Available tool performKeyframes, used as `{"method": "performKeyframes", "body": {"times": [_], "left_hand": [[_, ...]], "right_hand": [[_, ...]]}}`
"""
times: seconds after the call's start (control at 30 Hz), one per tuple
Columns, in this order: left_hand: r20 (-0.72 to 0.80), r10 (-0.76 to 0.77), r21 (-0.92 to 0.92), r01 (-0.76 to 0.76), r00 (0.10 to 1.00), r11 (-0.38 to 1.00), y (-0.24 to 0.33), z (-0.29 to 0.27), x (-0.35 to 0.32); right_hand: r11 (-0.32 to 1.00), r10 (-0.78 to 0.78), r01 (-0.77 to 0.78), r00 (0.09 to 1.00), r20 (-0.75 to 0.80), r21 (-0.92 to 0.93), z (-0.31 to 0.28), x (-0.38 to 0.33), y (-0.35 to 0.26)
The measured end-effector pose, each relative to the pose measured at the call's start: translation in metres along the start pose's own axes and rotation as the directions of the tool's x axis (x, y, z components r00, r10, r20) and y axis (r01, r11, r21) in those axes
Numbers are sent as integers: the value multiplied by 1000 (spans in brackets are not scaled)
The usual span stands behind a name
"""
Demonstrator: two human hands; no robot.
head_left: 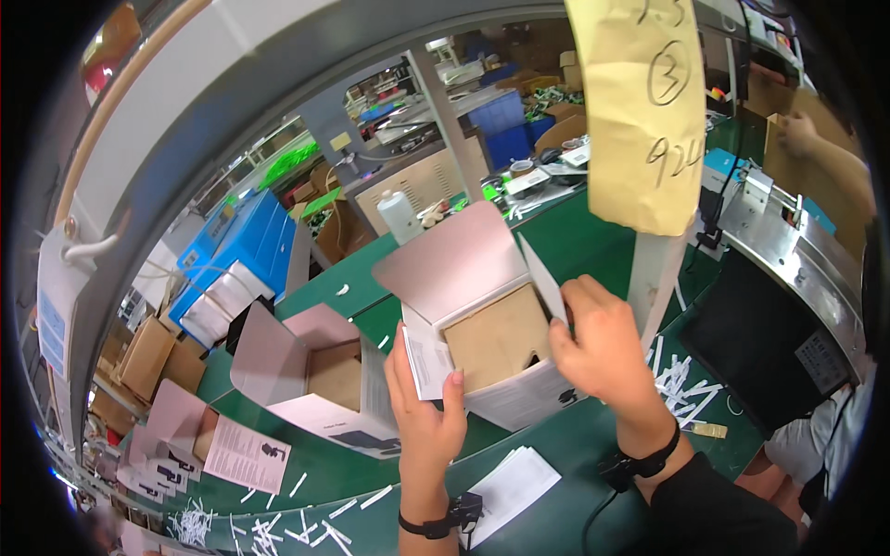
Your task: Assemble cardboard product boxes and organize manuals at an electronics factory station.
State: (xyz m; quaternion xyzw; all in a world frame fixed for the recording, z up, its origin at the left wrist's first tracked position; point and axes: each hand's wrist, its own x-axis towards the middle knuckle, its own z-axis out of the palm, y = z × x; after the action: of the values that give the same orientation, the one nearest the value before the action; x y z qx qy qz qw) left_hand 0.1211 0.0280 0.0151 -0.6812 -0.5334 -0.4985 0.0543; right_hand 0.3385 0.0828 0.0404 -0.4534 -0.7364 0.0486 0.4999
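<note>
Two hands: both of mine are on one open box (519, 403), which sits between them on the green table (586, 243).
Left hand (423, 419): wrapped round the box's near left corner, thumb over the front edge, fingers down the outside. Decent hold from what I can tell.
Right hand (603, 345): looks like it's pinching the upright right flap (543, 276), though some fingertips are hidden from me.
Inside the box: brown cardboard insert (494, 335) fills the opening between my hands, so I'd call the filling part done. Can't see what's under it tbh.
Lid (454, 261): standing open just beyond both hands, so this box isn't shut yet. That's the bit left on it imo.
Second box (320, 422): just left of my left hand, also lid up, with its own brown insert (336, 372) showing. Pretty much the same stage, I reckon.
More boxes (176, 414): well left of that hand, at least some open; too small to judge how far along.
White sheets (515, 486): lying flat between my wrists, in neither hand. No clue if they're pending or spare.
</note>
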Motion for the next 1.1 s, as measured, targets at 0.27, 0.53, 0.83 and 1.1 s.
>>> {"method": "performKeyframes", "body": {"times": [0.27,0.53,0.83,1.1], "left_hand": [[-333,-175,-59,165,927,985,-14,21,19],[-243,87,490,45,966,870,11,-7,43],[-294,244,392,-116,924,912,23,0,49],[396,-83,708,-246,914,662,25,-11,53]], "right_hand": [[966,-79,117,983,-167,232,25,0,21],[843,-119,245,953,-278,479,57,-16,20],[859,-57,207,947,-316,468,54,-9,37],[820,-68,209,960,-272,532,57,-12,29]]}}
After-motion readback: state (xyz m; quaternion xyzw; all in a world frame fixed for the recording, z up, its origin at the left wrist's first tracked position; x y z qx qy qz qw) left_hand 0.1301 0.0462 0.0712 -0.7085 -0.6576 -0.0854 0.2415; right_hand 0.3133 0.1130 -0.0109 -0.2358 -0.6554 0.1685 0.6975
